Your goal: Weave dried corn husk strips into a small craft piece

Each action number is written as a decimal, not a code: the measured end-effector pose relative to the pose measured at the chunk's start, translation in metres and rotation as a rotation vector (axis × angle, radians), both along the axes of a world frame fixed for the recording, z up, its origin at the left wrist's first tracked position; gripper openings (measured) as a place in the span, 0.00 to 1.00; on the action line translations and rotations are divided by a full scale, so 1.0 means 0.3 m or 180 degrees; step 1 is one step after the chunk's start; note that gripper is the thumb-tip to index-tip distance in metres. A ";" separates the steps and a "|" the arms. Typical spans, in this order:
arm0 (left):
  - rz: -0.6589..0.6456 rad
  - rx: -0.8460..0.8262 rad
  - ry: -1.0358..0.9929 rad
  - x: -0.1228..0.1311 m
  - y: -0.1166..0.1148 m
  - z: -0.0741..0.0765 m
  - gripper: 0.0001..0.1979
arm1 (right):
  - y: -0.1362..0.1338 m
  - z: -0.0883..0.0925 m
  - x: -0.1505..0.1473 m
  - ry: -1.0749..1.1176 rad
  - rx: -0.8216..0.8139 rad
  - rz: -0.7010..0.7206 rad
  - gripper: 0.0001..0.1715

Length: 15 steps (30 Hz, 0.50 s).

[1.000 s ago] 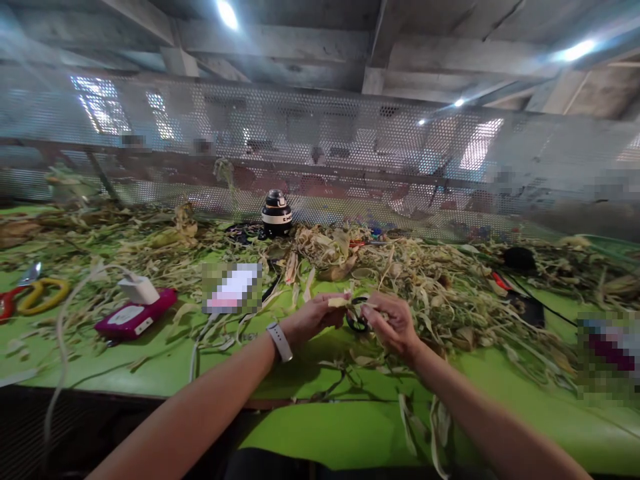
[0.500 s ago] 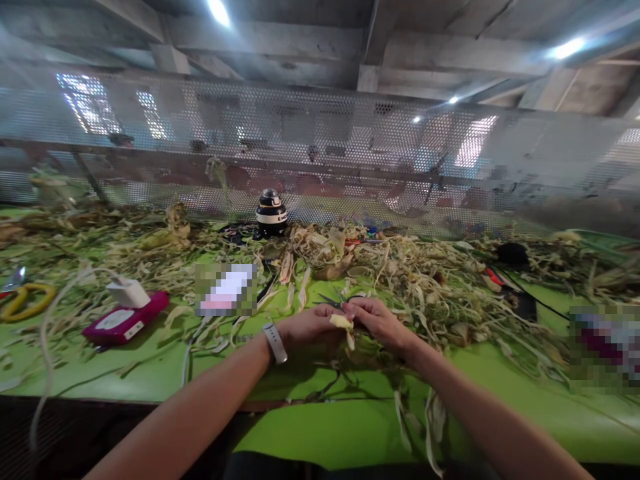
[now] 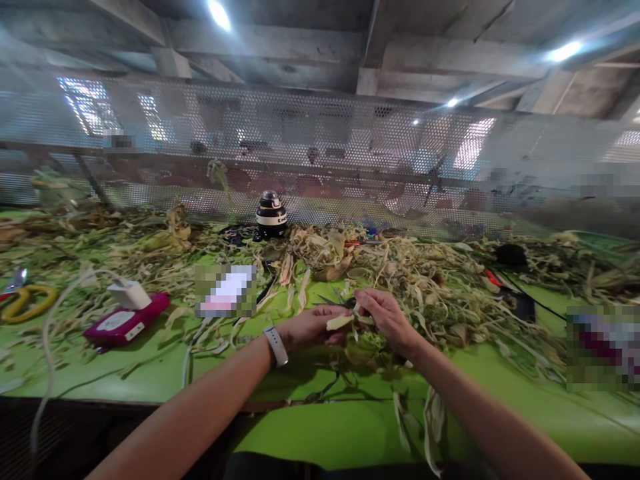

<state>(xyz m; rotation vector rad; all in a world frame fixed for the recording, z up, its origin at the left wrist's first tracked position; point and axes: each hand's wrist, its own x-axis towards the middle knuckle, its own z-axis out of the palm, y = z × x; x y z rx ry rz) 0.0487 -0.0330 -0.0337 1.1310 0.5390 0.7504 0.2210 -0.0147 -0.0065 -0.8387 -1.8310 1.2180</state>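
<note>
My left hand (image 3: 313,327), with a grey watch strap (image 3: 276,345) at its wrist, is closed on a pale yellow-green leaf strip (image 3: 340,323). Opposite it, the fingers of my right hand (image 3: 387,319) are curled together at the strip's upper end. Dark scissors (image 3: 326,302) stick out leftward from the right fingers, their blades just beyond my left hand; the handle is mostly hidden. Under both hands lies a bunch of green leafy material (image 3: 365,347), partly in shadow. Dry strips (image 3: 434,420) hang over the table edge below my right forearm.
Heaps of dried leaves (image 3: 425,273) cover the green table (image 3: 210,373). To the left are yellow-handled scissors (image 3: 31,303), a magenta power block (image 3: 127,320) with a white charger (image 3: 129,293), and a blurred phone (image 3: 227,292). Behind stand a black jar (image 3: 271,215) and a perforated metal screen (image 3: 320,143).
My right hand has shifted slightly right and up, its fingers drawn a little away from the left. The pale strip now lies more sideways. My left hand has barely moved.
</note>
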 end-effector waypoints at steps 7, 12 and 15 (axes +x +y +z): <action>0.0305 -0.0059 -0.0316 0.008 0.016 -0.015 0.12 | 0.014 -0.010 0.016 -0.0236 -0.0119 0.0277 0.28; 0.0942 0.0289 -0.0334 -0.011 0.033 -0.005 0.12 | 0.024 -0.015 0.008 -0.0228 0.0212 0.0030 0.26; 0.1115 0.0971 0.0322 -0.020 0.024 0.017 0.12 | 0.030 -0.021 0.006 -0.0346 0.0437 -0.0076 0.26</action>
